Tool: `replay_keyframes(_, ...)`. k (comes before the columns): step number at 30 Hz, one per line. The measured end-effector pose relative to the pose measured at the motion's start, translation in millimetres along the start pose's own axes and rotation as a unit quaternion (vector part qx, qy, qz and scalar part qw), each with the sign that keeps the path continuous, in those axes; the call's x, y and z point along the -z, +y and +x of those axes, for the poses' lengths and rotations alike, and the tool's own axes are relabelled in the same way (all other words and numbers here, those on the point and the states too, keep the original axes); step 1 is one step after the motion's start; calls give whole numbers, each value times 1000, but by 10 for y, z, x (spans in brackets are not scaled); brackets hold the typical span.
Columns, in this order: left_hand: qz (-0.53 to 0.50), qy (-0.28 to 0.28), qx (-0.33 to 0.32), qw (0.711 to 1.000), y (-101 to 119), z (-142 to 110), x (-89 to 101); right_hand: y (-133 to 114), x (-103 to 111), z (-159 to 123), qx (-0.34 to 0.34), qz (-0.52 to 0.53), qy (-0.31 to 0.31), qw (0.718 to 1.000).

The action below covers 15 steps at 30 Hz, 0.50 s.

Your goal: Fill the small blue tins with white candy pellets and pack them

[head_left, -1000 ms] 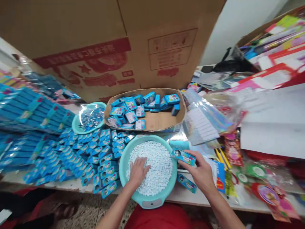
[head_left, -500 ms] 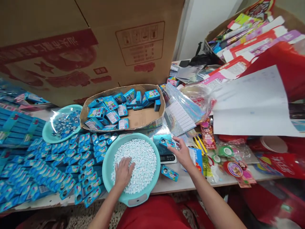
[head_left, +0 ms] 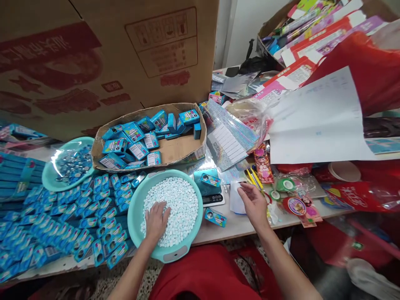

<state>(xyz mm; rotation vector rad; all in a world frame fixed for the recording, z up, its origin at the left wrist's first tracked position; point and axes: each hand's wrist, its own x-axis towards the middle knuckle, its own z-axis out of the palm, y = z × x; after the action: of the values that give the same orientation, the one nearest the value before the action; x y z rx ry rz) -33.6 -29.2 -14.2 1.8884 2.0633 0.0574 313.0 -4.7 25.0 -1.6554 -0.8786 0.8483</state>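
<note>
My left hand point(head_left: 157, 221) lies with fingers spread on small white candies point(head_left: 173, 200), which fill a teal basin point(head_left: 132, 216). My right hand point(head_left: 255, 204) pinches the edge of a flat white piece of paper or packet point(head_left: 236, 202) on the table; its other side is hidden. Left of that is a small digital scale point(head_left: 215, 199). It bears a shiny teal container point(head_left: 200, 187), with a small blue candy box point(head_left: 210, 180) at its top. Another blue candy box point(head_left: 215, 217) lies flat in front of the scale.
Rows of blue boxes point(head_left: 62, 225) cover the table's left side. A cut-down carton point(head_left: 179, 155) holds more boxes behind the basin. A teal bowl point(head_left: 50, 177) of shiny blue pieces is at left. Packets, tape rolls point(head_left: 286, 184) and a large white sheet point(head_left: 315, 121) crowd the right.
My right hand has left the small box on the scale and moved right, to the white piece. A blue-and-white packet there no longer shows. My left hand stays in the candies; the view has shifted.
</note>
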Motion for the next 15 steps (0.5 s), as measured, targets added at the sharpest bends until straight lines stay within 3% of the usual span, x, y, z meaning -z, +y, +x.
replay_keyframes(15, -37, 0, 4, 999, 13, -15, 22, 63, -35, -86, -21, 3, -24, 999)
